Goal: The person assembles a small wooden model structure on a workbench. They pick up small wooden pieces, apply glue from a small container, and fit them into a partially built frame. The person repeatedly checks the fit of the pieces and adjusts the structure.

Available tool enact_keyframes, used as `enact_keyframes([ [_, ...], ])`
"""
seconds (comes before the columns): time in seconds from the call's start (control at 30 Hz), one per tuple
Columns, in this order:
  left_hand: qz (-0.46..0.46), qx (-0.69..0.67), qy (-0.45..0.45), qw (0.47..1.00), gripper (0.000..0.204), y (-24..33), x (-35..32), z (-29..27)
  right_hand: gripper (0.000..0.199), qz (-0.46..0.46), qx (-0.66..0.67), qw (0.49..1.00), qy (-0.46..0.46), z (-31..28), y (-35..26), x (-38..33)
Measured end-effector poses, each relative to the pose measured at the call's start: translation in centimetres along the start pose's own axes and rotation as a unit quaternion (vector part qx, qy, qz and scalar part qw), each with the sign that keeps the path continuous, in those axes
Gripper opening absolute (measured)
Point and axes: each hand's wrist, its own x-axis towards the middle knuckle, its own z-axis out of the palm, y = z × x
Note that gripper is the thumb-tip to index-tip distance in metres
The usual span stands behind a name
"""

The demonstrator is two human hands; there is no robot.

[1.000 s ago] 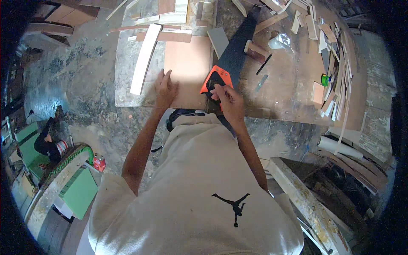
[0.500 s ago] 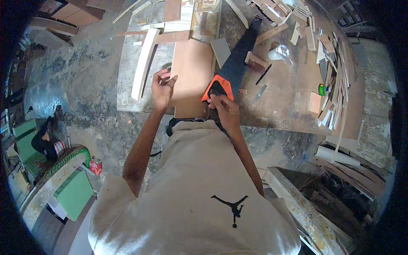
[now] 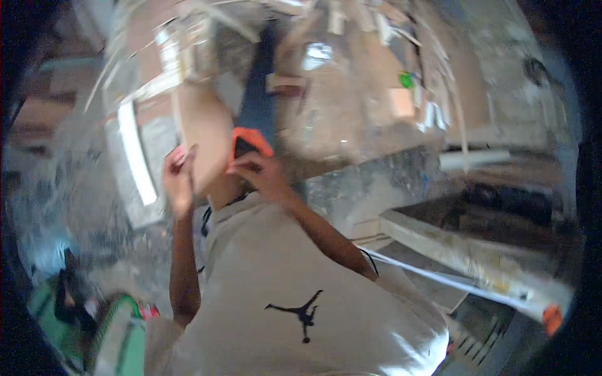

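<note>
A hand saw with an orange handle (image 3: pixel 258 139) and a long dark blade lies pointing away across the workbench. My right hand (image 3: pixel 268 178) is closed at the near part of that handle, fingers bent round it. Left of the saw is a flat light-brown wooden panel (image 3: pixel 211 125), its near end close to my body. At the panel's left edge is my left hand (image 3: pixel 179 182), thumb over the edge and half-bent fingers apart from it. Motion blur hides exact finger contact.
A white wooden bar (image 3: pixel 136 153) lies left of my left hand. Beyond the saw are a wood block (image 3: pixel 285 84), a clear plastic container (image 3: pixel 317 56) and a green tape measure (image 3: pixel 406 79). Wood offcuts crowd the bench's far side. A pale beam (image 3: pixel 464 247) stands behind on the right.
The view has swung right and blurred, so bench, panel, saw and hands appear farther left. Both hands stay beside the panel and saw handle.
</note>
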Motion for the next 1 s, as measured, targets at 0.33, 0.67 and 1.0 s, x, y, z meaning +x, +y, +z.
enact_keyframes([
  [0.33, -0.051, -0.053, -0.032, 0.997, 0.032, -6.0, 4.0, -4.6, 0.016, -0.102, 0.063, 0.991, 0.063, -0.2, 2.5, -0.3],
  [0.67, 0.071, 0.060, 0.046, 0.995, 0.031, -2.9, 4.2, -3.5, 0.014, -0.043, 0.095, 0.994, 0.043, -0.9, 1.9, -0.5],
  [1.0, 0.030, 0.064, -0.082, 0.994, 0.033, -1.1, 2.3, 1.3, 0.021, -0.084, 0.109, 0.986, 0.095, -0.7, 3.2, 0.6],
])
